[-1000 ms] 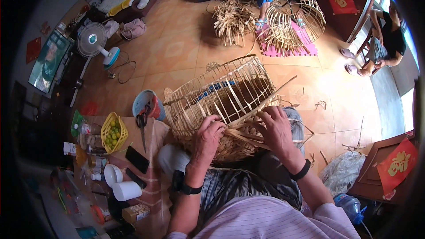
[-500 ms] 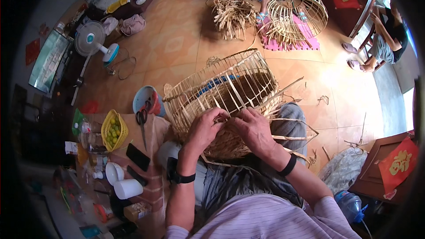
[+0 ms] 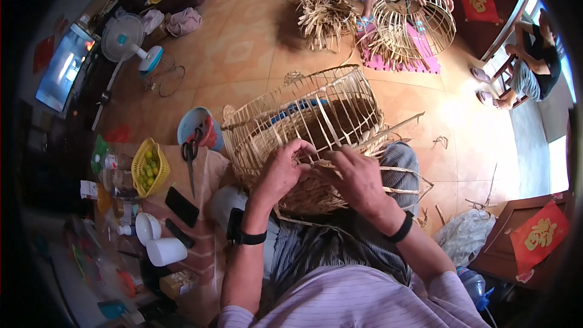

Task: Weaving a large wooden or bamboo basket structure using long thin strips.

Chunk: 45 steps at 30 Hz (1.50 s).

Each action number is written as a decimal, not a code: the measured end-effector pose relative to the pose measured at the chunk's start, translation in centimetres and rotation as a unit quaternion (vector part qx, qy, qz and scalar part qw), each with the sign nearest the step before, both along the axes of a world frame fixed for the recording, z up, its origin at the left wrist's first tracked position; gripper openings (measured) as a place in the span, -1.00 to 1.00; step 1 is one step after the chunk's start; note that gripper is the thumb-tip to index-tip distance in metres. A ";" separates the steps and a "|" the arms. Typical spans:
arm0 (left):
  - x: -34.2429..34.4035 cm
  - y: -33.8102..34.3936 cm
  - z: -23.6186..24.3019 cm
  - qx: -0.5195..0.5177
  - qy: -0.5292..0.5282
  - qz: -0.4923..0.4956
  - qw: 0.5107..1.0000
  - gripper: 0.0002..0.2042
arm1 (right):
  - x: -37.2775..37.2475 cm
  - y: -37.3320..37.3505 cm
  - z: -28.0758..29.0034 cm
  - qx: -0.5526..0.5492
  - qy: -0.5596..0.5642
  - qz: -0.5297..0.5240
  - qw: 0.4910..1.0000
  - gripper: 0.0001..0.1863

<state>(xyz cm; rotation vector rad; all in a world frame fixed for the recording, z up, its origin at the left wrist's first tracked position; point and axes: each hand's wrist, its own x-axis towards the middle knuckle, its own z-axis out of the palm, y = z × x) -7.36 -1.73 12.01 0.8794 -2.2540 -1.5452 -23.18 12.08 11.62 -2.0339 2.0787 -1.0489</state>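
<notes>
basket [image 3: 310, 127] under both hands | left hand [image 3: 280, 170], right hand [image 3: 358, 176] pinching strips

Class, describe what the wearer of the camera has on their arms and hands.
Both forearms are bare. The left wrist carries a black watch with a dark strap; the right wrist wears a plain black band. Short sleeves of a pale lilac striped shirt show at the bottom. No gloves.

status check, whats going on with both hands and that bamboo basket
Left hand and right hand both gripping strips at the woven base of the bamboo basket. Basket lies on its side across the lap. Loose strips jut right; nothing blocking.
</notes>
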 end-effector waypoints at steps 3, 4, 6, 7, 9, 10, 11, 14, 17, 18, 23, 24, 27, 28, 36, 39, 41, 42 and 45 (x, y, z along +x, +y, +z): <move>-0.1 -0.1 0.9 0.071 -0.032 0.008 0.997 -0.72 | -0.2 2.1 -0.4 -0.002 0.002 -0.020 1.000 -0.70; -0.1 -0.3 1.0 0.072 -0.030 0.006 0.997 -0.72 | 0.1 2.4 -0.9 -0.001 0.004 -0.022 1.000 -0.70; -0.2 -0.8 1.1 0.013 -0.037 -0.009 0.999 -0.79 | 0.7 2.8 -1.3 0.022 0.015 -0.058 0.998 -0.71; -0.2 -0.9 1.1 0.013 -0.037 -0.008 0.999 -0.79 | 0.9 3.0 -0.8 0.064 -0.019 -0.073 0.995 -0.71; -0.3 -1.1 1.1 0.027 -0.082 -0.014 0.996 -0.86 | 0.8 2.9 -1.1 0.085 -0.059 -0.073 0.992 -0.71; -0.3 -1.1 1.0 0.027 -0.082 -0.013 0.996 -0.86 | 0.7 2.8 -1.2 0.106 -0.097 -0.077 0.987 -0.72; -0.2 -1.3 0.8 0.023 -0.086 -0.018 0.996 -0.86 | 0.6 2.7 -1.4 0.106 -0.097 -0.076 0.987 -0.72; 0.0 -1.5 0.1 0.025 -0.067 -0.030 0.997 -0.86 | 0.2 2.7 -1.6 0.067 -0.116 -0.019 0.991 -0.71; -0.1 -1.8 0.3 0.029 -0.043 -0.047 0.998 -0.86 | 0.2 2.6 -1.5 0.081 -0.095 -0.004 0.992 -0.75; -0.1 -1.8 0.4 0.026 -0.042 -0.057 0.997 -0.86 | 0.5 2.6 -1.7 0.080 -0.094 -0.001 0.992 -0.77; -0.3 -1.7 -0.5 0.004 -0.055 -0.042 0.998 -0.83 | 2.0 2.6 -0.7 0.107 -0.015 -0.013 0.994 -0.84; -0.1 -1.6 -1.1 0.006 -0.033 -0.041 0.999 -0.82 | 2.1 2.5 -0.2 0.106 -0.012 -0.010 0.994 -0.84; -0.6 -0.6 -1.5 -0.015 0.025 -0.019 0.999 -0.76 | 2.3 2.6 1.4 0.136 0.060 0.025 0.989 -0.81; -0.6 -0.2 -1.6 -0.016 0.028 -0.017 0.999 -0.76 | 2.4 2.5 1.8 0.132 0.101 0.042 0.985 -0.79; -0.8 0.1 -2.5 -0.054 0.043 0.059 0.996 -0.70 | -1.4 -0.4 3.9 0.010 0.200 0.148 0.969 -0.85; -0.9 -0.2 -1.7 -0.039 0.048 0.024 0.998 -0.72 | -2.4 -1.7 3.7 -0.010 0.217 0.141 0.966 -0.83; -0.9 -0.2 -1.1 -0.039 0.043 0.014 0.998 -0.74 | -2.5 -2.2 2.7 -0.008 0.202 0.119 0.972 -0.82; -0.9 -0.2 -1.0 -0.040 0.037 0.005 0.999 -0.76 | -2.5 -2.3 2.4 -0.008 0.186 0.097 0.978 -0.81; -0.1 -1.2 -2.9 -0.004 0.075 -0.010 0.997 -0.77 | -1.5 -2.5 2.3 0.021 0.146 0.054 0.988 -0.88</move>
